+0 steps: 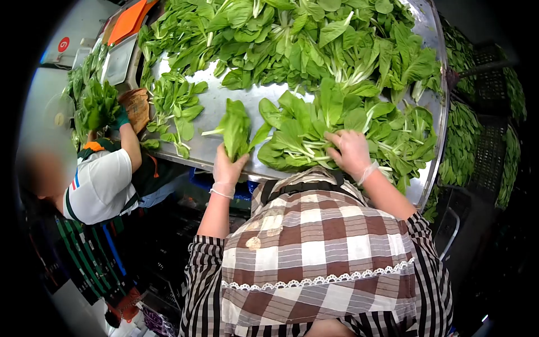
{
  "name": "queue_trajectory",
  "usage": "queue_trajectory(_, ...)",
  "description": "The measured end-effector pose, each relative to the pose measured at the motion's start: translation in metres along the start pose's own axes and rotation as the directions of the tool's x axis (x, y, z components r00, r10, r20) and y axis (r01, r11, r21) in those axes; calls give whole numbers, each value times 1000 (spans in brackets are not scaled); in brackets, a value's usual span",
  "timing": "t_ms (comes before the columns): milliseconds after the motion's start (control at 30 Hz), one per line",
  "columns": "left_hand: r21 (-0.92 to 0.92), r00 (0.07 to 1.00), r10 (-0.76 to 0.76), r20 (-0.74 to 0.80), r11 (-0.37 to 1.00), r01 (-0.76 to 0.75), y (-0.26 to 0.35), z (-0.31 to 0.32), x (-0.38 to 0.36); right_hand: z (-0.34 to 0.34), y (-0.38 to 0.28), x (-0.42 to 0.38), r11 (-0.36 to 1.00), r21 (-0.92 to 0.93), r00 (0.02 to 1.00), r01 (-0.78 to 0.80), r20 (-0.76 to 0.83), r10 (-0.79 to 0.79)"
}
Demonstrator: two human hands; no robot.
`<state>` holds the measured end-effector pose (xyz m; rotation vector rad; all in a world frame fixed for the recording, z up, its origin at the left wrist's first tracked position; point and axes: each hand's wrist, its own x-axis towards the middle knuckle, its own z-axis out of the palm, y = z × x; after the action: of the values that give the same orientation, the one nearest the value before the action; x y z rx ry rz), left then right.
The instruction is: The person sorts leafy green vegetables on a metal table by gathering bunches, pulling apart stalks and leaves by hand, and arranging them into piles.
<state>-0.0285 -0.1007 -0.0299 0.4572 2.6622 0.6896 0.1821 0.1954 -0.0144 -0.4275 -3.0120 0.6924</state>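
Note:
My left hand (228,168), in a thin clear glove, is closed around the base of an upright bunch of leafy greens (234,128) at the table's near edge. A loose leaf with a pale stem sticks out beside that bunch. To the right, my right hand (349,153), gloved too, rests on a pile of greens (306,132), its fingers bent over the pale stems. Whether those fingertips grip a stem is too small to tell. Both hands are over the near side of the metal table (213,104).
More greens (269,42) are heaped across the table's far side, with a smaller pile (174,104) at the left. A co-worker (104,180) at the left holds greens near a metal tray (119,60). Black crates (488,140) with greens stand at the right.

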Motion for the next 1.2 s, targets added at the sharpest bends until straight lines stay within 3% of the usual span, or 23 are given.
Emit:
queue_trajectory(67,229,988,154,15,961,-153,3,2,-3,3,2,-13,999,2,998,34,-44,-33)
queue_trajectory(200,356,992,116,41,926,-123,-6,15,-1,-8,-2,-12,996,80,999,33,-7,-32)
queue_trajectory(267,432,975,221,31,876,-212,-6,9,-1,-11,3,-7,986,158,996,57,-71,-46)
queue_trajectory(367,509,918,396,-11,793,-335,9,-9,-5,-35,-12,12,996,39,963,75,-263,-62)
queue_trajectory(500,562,829,556,-58,704,-433,35,-33,-9,-53,-60,69,954,99,895,285,-383,-228)
queue_trajectory(567,615,766,637,-87,639,-462,52,-43,-12,-55,-94,99,942,72,883,329,-376,-280)
queue_trajectory(633,667,716,695,-61,562,-489,70,-51,-17,-44,-121,127,963,76,918,257,-332,-219)
queue_trajectory(700,649,683,730,-23,530,-546,83,-58,-22,-35,-126,145,921,249,947,298,-199,-253)
queue_trajectory(733,633,691,723,-23,545,-550,86,-60,-24,-35,-128,150,876,379,954,299,-120,-274)
queue_trajectory(767,612,688,724,-42,563,-555,86,-61,-24,-33,-127,149,741,601,955,298,-191,-229)
queue_trajectory(800,588,689,723,-58,583,-561,83,-63,-23,-32,-124,149,551,782,957,291,-236,-170)
queue_trajectory(833,528,731,680,-64,644,-553,76,-64,-21,-53,-128,142,283,958,999,35,-39,10)
queue_trajectory(867,464,778,615,-126,730,-502,66,-63,-19,-61,-120,140,6,996,995,91,-91,45)
queue_trajectory(933,291,864,464,-194,869,-401,44,-53,-11,-78,-82,133,48,995,990,85,-90,106)
queue_trajectory(1000,39,863,368,-345,925,-379,24,-33,-2,-86,-34,120,481,876,996,37,-72,55)
queue_trajectory(1033,-50,895,295,-335,943,-329,9,-19,5,-68,0,117,776,628,994,60,-112,14)
queue_trajectory(1067,-133,920,221,-324,952,-276,-2,-6,13,-47,26,107,931,363,987,24,-157,35)
queue_trajectory(1167,151,939,170,-299,980,-130,-17,19,22,-12,61,62,995,-86,990,46,-127,-57)
queue_trajectory(1200,164,957,103,-271,985,-59,-17,25,21,1,66,47,996,-81,998,31,-45,-35)
